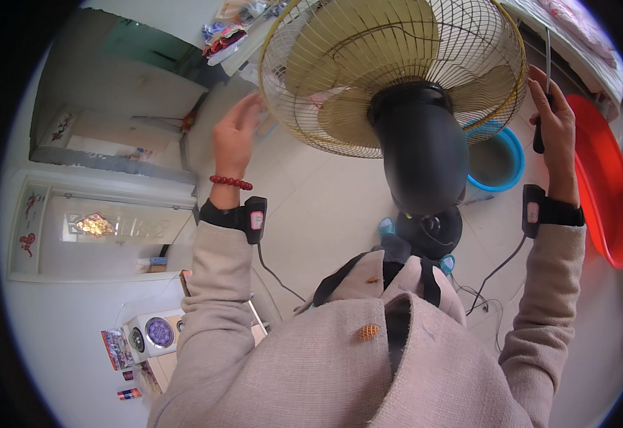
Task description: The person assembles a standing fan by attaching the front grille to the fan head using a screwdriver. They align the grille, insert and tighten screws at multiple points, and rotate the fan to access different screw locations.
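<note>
A pedestal fan stands right in front of me, its round gold wire cage (311, 139) over pale yellow blades and its black motor housing (425, 157) facing me. My left hand (233, 139) is raised beside the cage's left rim, fingers stretched out and holding nothing; whether the fingertips touch the wire I cannot tell. At the right rim, my right hand (559, 135) is closed on a screwdriver (539, 135) with a black handle, its metal shaft pointing up and away from me. Part of the handle is hidden by the fingers.
On the floor sit a blue basin (517, 165) behind the fan and a large red tub (607, 192) at the right. The fan's black round base (450, 232) is between my feet. Loose cables (489, 307) lie nearby. A bed (582, 60) stands far right, a white door (111, 221) left.
</note>
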Available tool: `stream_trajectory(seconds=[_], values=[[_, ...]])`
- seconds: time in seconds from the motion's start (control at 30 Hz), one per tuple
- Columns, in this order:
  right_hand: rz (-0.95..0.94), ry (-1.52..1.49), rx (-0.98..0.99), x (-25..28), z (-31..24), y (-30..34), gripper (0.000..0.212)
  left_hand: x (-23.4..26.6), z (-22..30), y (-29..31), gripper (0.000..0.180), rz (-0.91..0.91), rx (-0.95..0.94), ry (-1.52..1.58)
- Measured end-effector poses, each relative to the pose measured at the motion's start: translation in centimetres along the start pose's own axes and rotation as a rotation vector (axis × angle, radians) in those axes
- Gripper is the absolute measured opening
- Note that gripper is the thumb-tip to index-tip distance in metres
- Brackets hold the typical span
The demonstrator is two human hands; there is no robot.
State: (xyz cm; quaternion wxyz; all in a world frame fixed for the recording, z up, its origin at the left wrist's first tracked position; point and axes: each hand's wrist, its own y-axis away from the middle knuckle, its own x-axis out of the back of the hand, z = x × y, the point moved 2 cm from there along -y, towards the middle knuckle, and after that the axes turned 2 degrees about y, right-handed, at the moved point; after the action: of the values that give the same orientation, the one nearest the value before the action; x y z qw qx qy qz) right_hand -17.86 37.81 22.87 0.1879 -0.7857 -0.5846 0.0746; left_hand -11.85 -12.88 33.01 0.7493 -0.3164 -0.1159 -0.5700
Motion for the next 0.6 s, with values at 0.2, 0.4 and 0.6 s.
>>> stream_trajectory(seconds=[0.2,0.4,0.6], values=[[-0.007,0.006,-0.003,0.0,-0.7,0.0,0.042,-0.6,1.3,-0.3,0.035,0.08,-0.136,-0.046],[-0.018,-0.025,-0.087,-0.6,-2.5,-0.1,0.04,-1.3,3.4,-0.4,0.041,0.082,-0.218,0.108],[0.005,0.004,-0.106,-0.9,-3.6,-0.4,0.038,-1.7,4.6,-0.6,0.04,0.06,-0.204,0.157]])
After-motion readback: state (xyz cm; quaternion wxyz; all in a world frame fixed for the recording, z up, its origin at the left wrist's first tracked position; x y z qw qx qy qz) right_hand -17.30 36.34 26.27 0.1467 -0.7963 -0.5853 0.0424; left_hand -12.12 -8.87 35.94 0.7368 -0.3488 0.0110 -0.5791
